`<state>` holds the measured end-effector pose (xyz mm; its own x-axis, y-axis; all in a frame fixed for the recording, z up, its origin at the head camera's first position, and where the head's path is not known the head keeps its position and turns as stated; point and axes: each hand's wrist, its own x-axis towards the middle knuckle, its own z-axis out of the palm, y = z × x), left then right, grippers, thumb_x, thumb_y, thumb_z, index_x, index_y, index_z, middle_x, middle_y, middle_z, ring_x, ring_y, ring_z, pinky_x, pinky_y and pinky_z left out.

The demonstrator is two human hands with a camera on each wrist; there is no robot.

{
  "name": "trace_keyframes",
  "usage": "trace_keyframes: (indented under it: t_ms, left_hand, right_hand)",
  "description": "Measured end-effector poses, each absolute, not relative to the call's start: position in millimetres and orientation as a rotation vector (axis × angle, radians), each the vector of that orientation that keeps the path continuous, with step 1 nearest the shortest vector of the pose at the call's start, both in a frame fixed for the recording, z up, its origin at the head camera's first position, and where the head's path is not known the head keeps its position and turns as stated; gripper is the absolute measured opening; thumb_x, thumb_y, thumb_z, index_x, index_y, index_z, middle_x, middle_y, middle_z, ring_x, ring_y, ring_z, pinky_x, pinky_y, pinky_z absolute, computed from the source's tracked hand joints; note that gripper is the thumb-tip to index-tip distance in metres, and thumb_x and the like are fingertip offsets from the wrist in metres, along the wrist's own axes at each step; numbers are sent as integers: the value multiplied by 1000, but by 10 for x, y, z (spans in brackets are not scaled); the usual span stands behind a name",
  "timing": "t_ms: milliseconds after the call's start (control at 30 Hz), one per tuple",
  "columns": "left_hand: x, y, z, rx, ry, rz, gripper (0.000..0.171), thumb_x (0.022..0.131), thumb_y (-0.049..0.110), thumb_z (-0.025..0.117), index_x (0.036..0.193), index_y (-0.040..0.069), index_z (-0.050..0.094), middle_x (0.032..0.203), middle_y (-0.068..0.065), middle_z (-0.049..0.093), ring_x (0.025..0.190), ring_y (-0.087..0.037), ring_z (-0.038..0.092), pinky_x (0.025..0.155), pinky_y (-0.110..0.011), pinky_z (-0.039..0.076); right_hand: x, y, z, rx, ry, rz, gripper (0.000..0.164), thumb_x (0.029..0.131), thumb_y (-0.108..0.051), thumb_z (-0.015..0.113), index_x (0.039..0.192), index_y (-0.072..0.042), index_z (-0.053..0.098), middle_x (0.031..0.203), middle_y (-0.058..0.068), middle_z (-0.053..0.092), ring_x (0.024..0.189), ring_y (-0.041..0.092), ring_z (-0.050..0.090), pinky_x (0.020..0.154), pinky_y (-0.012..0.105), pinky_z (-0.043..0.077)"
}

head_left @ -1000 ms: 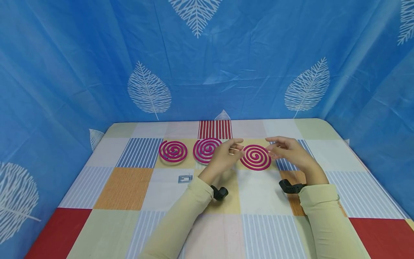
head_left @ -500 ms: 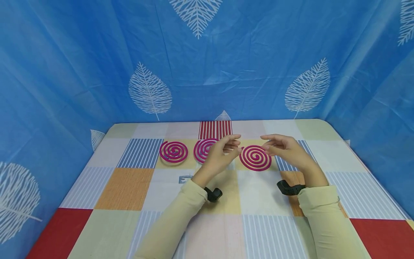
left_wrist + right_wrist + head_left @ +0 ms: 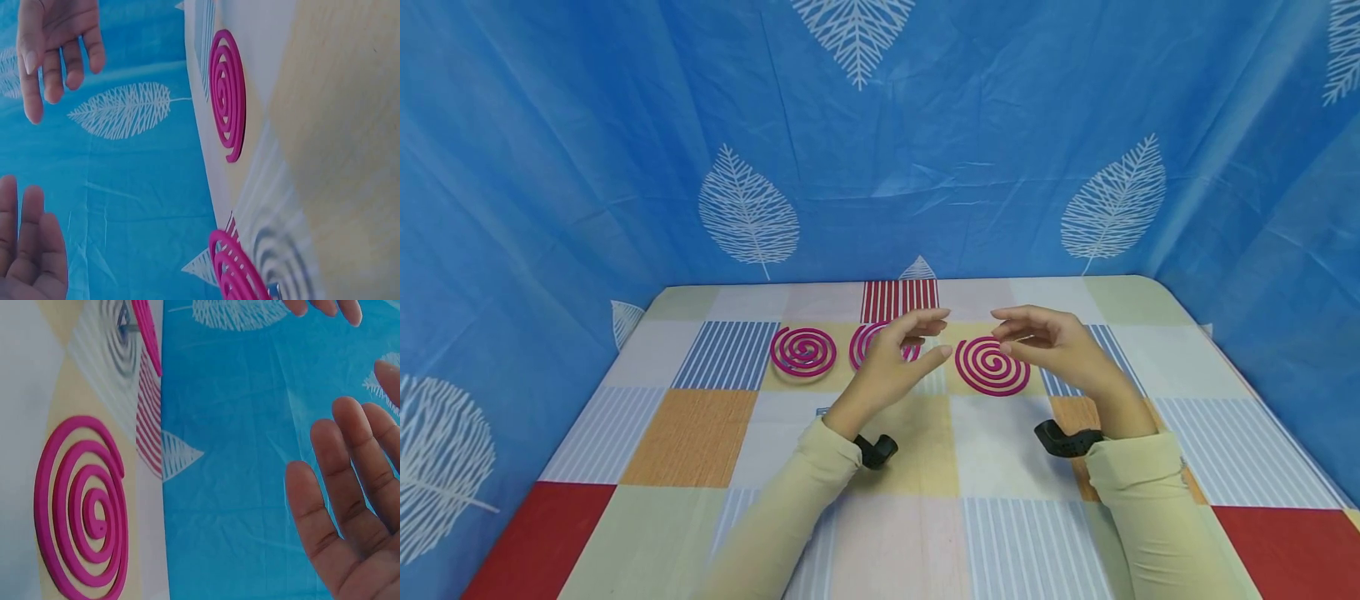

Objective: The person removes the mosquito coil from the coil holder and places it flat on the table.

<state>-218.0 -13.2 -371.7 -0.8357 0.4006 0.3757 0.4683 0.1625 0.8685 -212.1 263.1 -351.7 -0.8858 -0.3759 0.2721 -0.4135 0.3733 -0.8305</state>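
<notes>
Three magenta mosquito coils lie in a row across the table. The right coil [image 3: 994, 364] rests flat on the cloth; it also shows in the right wrist view as a wide spiral [image 3: 62, 512]. Partly behind my left hand [image 3: 883, 362] is the middle coil [image 3: 855, 357], raised above its shadow on a small stand [image 3: 274, 290]. The left coil [image 3: 803, 351] sits farthest from both hands. My right hand [image 3: 1060, 346] hovers beside and over the right coil. Both hands hold nothing, fingers loosely bent and facing each other with a gap between.
A patchwork-print tablecloth [image 3: 895, 542] covers the table. Blue curtains [image 3: 970, 150] with white leaf prints hang behind it and at both sides. Each wrist carries a black camera band, one on the left [image 3: 877, 451] and one on the right [image 3: 1063, 439].
My left hand has drifted left, covering more of the middle coil. The right hand has shifted slightly left over the right coil. The coils have stayed put.
</notes>
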Motion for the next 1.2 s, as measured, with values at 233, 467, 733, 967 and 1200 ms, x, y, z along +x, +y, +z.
trace_keyframes:
  t_ms: [233, 467, 733, 967, 1200]
  left_hand:
    - [-2149, -259, -3708, -910, -2330, -1743, 52, 100, 9, 77, 149, 1, 61, 141, -18, 68, 133, -29, 63, 113, -43, 50]
    - [-2150, -389, -3741, -916, -2318, -1707, 52, 100, 9, 78, 148, 1, 61, 141, -15, 69, 133, -28, 63, 113, -44, 50]
    - [-2143, -517, -3744, -907, -2249, -1725, 50, 97, 3, 78, 144, -4, 62, 138, -20, 70, 131, -34, 65, 112, -55, 51]
    - [-2114, -600, -3743, -906, -2264, -1693, 51, 98, 4, 78, 146, -3, 62, 138, -18, 71, 131, -32, 66, 111, -54, 52]
    - [-2089, -682, -3747, -884, -2266, -1697, 50, 98, 2, 78, 145, -4, 62, 136, -19, 71, 130, -33, 66, 110, -51, 53]
  right_hand:
    - [-2101, 2549, -3506, 782, -2535, 1583, 42, 97, 6, 74, 138, 11, 65, 128, 33, 69, 113, 3, 68, 97, 17, 54]
    - [-2112, 2449, -3531, 843, -2476, 1650, 41, 96, 6, 76, 136, 12, 65, 132, 35, 67, 116, -1, 68, 100, 18, 53]
    - [-2125, 2332, -3558, 906, -2442, 1694, 40, 95, 9, 75, 133, 17, 64, 130, 38, 66, 116, -2, 66, 101, 17, 53]
    - [-2114, 2289, -3547, 908, -2511, 1643, 41, 95, 11, 73, 135, 15, 64, 132, 32, 69, 117, 0, 67, 103, 20, 52]
    - [-2103, 2260, -3522, 921, -2587, 1568, 41, 97, 6, 74, 138, 9, 66, 131, 25, 72, 119, 22, 70, 105, 29, 55]
